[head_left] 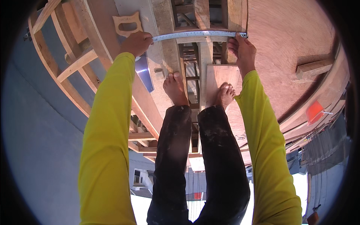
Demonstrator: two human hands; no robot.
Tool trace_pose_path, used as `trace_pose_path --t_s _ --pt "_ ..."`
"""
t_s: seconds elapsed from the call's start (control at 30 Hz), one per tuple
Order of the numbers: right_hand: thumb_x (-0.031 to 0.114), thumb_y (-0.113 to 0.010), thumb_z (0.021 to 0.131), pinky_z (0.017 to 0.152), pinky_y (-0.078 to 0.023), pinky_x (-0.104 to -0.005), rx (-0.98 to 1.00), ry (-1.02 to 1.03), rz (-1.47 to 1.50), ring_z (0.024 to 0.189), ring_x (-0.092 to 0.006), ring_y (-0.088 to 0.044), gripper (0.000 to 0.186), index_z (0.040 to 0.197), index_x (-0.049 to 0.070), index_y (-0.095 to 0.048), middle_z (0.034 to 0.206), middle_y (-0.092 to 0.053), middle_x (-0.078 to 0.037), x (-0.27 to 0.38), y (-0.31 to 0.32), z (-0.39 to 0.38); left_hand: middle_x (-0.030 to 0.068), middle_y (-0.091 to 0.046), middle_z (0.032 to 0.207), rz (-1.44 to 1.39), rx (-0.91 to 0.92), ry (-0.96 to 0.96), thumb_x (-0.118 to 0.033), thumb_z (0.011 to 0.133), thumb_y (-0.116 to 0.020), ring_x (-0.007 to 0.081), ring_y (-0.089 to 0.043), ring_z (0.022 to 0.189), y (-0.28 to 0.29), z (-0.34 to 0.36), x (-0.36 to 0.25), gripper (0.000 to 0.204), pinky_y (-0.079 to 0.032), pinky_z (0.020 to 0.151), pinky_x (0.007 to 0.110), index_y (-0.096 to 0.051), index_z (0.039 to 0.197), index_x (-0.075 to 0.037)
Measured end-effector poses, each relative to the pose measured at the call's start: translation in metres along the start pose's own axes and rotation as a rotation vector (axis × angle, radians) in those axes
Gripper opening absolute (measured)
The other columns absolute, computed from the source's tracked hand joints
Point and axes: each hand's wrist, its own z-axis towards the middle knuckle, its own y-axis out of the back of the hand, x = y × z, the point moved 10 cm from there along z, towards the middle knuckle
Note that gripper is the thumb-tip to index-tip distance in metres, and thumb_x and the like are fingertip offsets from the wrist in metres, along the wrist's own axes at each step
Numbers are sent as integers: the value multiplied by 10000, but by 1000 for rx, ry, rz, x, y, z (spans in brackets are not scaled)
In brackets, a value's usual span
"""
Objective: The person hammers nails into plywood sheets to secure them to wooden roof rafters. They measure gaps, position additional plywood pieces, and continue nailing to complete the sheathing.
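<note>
My left hand is closed in a fist on the tape measure, whose pale blade comes out by my knuckles; I cannot tell whether the case is inside that fist. My right hand grips the blade's other end between thumb and fingers, at the left edge of the large plywood sheet, with a dark tip showing just past the fingers. Between my hands the blade runs crosswise in a slight bow, over the timber beams and the openings between them. Under and beside my left hand lies a handsaw, its wooden handle beyond my fist and its blue-tinted blade showing on the near side, next to my wrist. My bare left foot stands left of the openings, near the saw blade; my bare right foot is at a smaller plywood piece, by the big sheet's left edge. Toward that sheet's right edge lies a wooden block, and farther down the same side is an orange-red object that I cannot identify. Off to my left, a curved timber frame carries cross-pieces. Yellow sleeves cover both my arms.
</note>
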Motion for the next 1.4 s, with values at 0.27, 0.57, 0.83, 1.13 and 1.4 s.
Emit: trace_pose_path --t_s 0.27,0.57,0.83,1.13,1.4 --pt "228 -673 952 648 -567 -293 -11 27 -24 760 -240 -731 269 1026 -26 -626 884 -716 -141 -4 0 1 101 -711 999 168 -97 -23 -280 909 -497 315 -674 937 1 -2 -6 287 -524 858 457 -740 1038 -197" --pt "259 -685 945 657 -572 -295 38 45 -52 771 -244 -736 308 1032 -31 -625 897 -718 -143 -1 -3 2 149 -693 963 215 -111 -22 -267 913 -507 343 -659 931 2 1 -8 274 -513 839 461 -723 999 -122" --pt "309 -723 921 679 -574 -290 75 67 -27 766 -201 -727 271 961 58 -628 862 -715 -79 -6 -1 5 110 -715 1031 255 -109 22 -282 920 -495 335 -672 979 3 1 -8 286 -530 872 473 -738 1044 -198" --pt "286 -711 928 654 -582 -298 69 73 -56 767 -253 -739 324 1015 -15 -627 873 -714 -141 -3 0 6 122 -716 1053 206 -166 14 -272 903 -476 354 -670 996 0 2 -4 314 -526 885 477 -741 1056 -199" --pt "293 -719 920 669 -586 -304 75 73 -49 765 -248 -738 339 1008 -20 -622 875 -713 -143 -4 0 7 118 -717 1049 169 -160 43 -285 907 -472 358 -668 999 1 -4 -7 315 -520 889 478 -739 1044 -188"
